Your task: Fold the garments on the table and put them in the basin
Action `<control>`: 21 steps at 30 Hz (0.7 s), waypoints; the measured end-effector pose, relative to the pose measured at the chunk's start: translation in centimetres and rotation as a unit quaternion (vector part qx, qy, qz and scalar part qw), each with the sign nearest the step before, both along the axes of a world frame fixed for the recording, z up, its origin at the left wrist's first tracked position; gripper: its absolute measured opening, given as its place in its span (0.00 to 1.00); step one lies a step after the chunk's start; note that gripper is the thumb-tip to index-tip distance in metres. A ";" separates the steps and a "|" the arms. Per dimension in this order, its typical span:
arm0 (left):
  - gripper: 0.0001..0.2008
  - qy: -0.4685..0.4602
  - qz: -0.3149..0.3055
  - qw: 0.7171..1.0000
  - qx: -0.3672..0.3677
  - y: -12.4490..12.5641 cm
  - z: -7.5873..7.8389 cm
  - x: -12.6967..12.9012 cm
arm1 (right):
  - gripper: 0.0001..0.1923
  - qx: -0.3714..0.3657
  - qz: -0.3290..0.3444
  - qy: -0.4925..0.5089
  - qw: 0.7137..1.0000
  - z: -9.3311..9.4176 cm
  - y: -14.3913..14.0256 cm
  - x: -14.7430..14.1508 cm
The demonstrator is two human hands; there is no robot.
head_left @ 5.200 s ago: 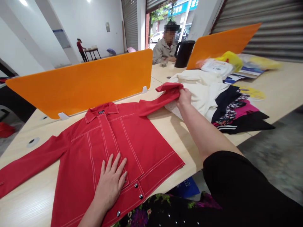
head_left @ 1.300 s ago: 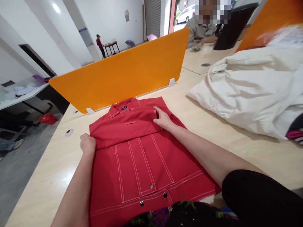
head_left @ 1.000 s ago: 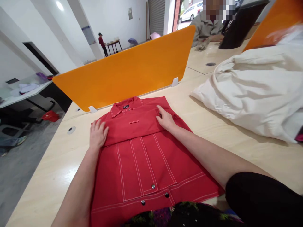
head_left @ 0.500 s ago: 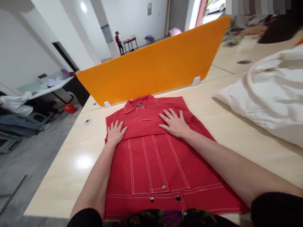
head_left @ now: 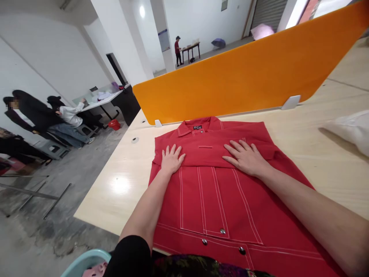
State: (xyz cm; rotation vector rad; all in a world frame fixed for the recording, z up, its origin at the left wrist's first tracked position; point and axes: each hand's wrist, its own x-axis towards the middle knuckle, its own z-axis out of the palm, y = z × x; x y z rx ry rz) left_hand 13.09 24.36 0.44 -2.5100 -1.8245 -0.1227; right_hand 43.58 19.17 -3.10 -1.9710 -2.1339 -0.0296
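A red jacket (head_left: 215,200) with white stitching and metal snap buttons lies spread on the pale wooden table (head_left: 123,161). Its collar points away from me, and a fold of red cloth crosses its upper part. My left hand (head_left: 172,158) rests flat on the left side of that fold, fingers spread. On the right side of the same fold lies my right hand (head_left: 245,157), also flat with its fingers apart. Neither hand grips the cloth. The jacket's lower hem runs under my body at the bottom of the view.
An orange divider (head_left: 230,80) stands behind the jacket on white clamps. Cream fabric (head_left: 353,129) lies at the right. Below the table's left edge is a light blue basin (head_left: 86,259) with pink cloth. Several people sit or stand at the far left, near a red bucket (head_left: 114,124).
The view has turned left, so the jacket and both hands appear farther right. The basin and more people have come into view. Both hands remain flat on the jacket.
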 end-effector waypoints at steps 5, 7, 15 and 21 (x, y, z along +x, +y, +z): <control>0.27 0.014 0.006 1.000 0.000 -0.5 1.0 2.1 | 0.33 0.084 0.003 0.003 0.996 1.1 -0.4 -0.6; 0.26 0.004 -0.039 0.999 0.029 -1.0 1.1 4.1 | 0.32 0.105 0.027 -0.009 0.994 1.3 -0.5 -1.2; 0.30 -0.021 -0.157 0.987 -0.010 -2.1 -0.5 8.5 | 0.33 0.001 0.101 -0.007 0.995 -0.2 -0.1 -1.5; 0.31 0.000 -0.048 0.997 -0.056 1.1 0.8 2.7 | 0.34 -0.014 -0.052 -0.003 0.999 0.2 0.4 2.7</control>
